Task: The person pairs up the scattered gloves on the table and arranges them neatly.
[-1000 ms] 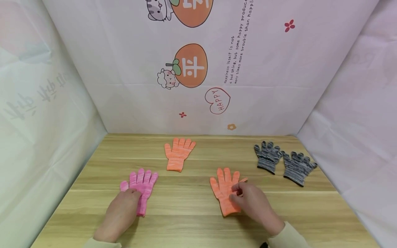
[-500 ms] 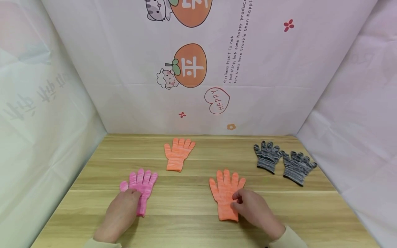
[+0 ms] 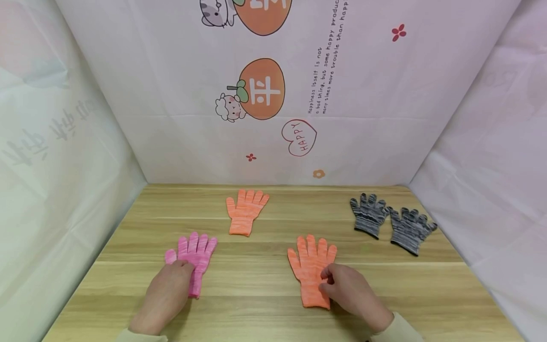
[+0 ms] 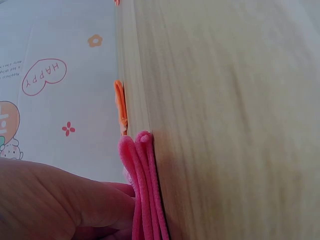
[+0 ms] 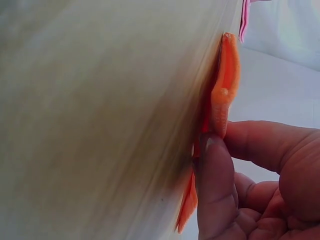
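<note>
A pink knit glove (image 3: 202, 261) lies palm-flat at the left of the table. My left hand (image 3: 167, 289) grips its thumb-side edge, and the left wrist view shows the folded layers of the pink cuff (image 4: 144, 185) beside the fingers. Right of centre is an orange knit glove (image 3: 311, 266), its fingers pointing away from me. With thumb and forefinger my right hand (image 3: 351, 289) pinches this glove's right edge, just above the tabletop. The right wrist view shows the orange cloth (image 5: 225, 80) raised slightly between the fingertips.
Farther back lies a second orange glove (image 3: 245, 213). Two grey-black striped gloves (image 3: 369, 216) lie side by side at the back right. A white printed cloth (image 3: 363, 133) stands behind the wooden table (image 3: 256, 278), with more cloth along both sides.
The orange glove has turned straighter and slid slightly toward me under my right hand; its previously covered rightmost finger now shows. My left hand and the pink glove have stayed put.
</note>
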Action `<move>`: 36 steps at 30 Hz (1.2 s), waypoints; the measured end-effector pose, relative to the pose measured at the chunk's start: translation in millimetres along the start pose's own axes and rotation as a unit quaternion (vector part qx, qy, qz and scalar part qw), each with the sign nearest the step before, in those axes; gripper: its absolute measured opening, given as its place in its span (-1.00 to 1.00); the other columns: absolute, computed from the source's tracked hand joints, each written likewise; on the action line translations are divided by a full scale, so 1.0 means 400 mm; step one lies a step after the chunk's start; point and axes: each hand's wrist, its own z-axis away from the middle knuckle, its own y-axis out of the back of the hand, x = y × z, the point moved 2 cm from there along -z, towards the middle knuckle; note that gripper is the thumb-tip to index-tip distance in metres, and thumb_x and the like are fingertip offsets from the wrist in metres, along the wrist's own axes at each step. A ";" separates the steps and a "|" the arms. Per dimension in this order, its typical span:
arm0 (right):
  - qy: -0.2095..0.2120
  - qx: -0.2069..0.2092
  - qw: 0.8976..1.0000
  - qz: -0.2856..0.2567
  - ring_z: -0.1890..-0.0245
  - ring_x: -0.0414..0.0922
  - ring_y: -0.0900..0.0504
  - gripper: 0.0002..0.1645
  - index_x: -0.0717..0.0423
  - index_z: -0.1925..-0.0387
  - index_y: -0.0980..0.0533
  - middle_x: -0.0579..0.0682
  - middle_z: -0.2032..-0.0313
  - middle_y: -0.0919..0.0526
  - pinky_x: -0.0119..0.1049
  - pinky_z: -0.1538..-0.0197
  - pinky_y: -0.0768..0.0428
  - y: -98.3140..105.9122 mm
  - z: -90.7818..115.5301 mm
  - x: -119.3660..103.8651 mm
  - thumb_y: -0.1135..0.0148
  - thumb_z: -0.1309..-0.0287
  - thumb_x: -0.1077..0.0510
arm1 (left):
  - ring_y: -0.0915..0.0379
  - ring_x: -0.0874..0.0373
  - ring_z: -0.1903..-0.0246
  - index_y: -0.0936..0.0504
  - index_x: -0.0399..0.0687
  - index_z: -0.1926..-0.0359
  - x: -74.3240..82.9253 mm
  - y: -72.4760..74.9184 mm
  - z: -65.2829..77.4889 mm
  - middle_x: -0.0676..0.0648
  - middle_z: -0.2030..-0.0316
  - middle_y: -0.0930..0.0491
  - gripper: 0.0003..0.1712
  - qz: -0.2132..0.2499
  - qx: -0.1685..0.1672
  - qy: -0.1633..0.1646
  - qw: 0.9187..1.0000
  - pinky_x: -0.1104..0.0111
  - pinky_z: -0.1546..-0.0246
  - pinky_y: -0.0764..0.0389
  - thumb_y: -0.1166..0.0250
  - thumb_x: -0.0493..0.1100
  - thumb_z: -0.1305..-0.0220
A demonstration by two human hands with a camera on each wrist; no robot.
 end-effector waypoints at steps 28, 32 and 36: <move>0.022 0.033 0.997 0.066 0.49 -0.19 -0.45 -0.87 0.06 0.24 -0.60 -0.14 0.46 -0.58 -0.19 0.31 -0.54 0.015 -0.027 -0.009 -0.40 -0.18 0.19 | -0.62 -0.07 0.31 -0.68 -0.16 0.23 0.000 0.001 0.001 -0.14 0.30 -0.66 -0.83 -0.002 0.009 -0.003 1.000 0.00 0.20 -0.67 -0.25 -0.44 -0.21; 0.021 0.034 0.997 0.072 0.49 -0.19 -0.45 -0.87 0.06 0.24 -0.59 -0.14 0.46 -0.57 -0.19 0.32 -0.54 0.013 -0.030 -0.006 -0.39 -0.18 0.19 | -0.62 -0.07 0.31 -0.68 -0.16 0.22 0.000 0.001 0.003 -0.14 0.29 -0.66 -0.82 0.000 0.008 -0.002 1.000 0.00 0.19 -0.67 -0.25 -0.44 -0.22; 0.018 0.032 0.996 0.079 0.49 -0.18 -0.44 -0.86 0.05 0.24 -0.58 -0.13 0.47 -0.56 -0.19 0.32 -0.52 0.014 -0.032 -0.005 -0.39 -0.18 0.17 | -0.62 -0.07 0.31 -0.68 -0.16 0.24 0.000 0.000 0.002 -0.13 0.30 -0.66 -0.82 0.001 0.011 -0.003 1.000 0.00 0.19 -0.67 -0.24 -0.44 -0.22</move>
